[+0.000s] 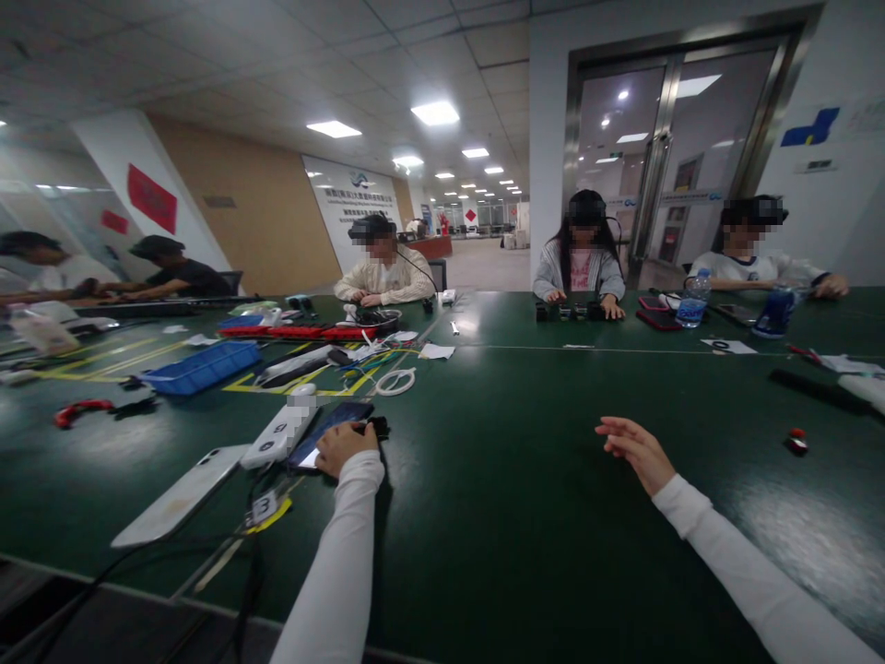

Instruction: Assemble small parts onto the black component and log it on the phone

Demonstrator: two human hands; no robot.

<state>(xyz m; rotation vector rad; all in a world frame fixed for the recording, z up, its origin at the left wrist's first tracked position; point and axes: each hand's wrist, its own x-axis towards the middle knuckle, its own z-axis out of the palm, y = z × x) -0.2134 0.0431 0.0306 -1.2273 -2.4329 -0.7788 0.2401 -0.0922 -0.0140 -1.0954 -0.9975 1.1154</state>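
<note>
At the centre left, my left hand (349, 449) is closed with its fingers round a small black object (378, 427), whose kind I cannot make out. Just beside and partly under this hand lies a dark phone or tablet (314, 445) with a bright patch on it. A white oblong device (277, 433) is next to that, and a white phone (183, 493) lies nearer me. Off to the right, my right hand (640, 452) is over the green table, fingers stretched out and holding nothing.
Cables and a number tag (265, 506) lie left of my left arm. Beyond are a blue tray (200, 366), a white cable coil (395, 382) and a red strip (297, 332). A red-and-black item (797, 441) lies right. Several people sit around the table (512, 516); bottles (693, 300) stand far right.
</note>
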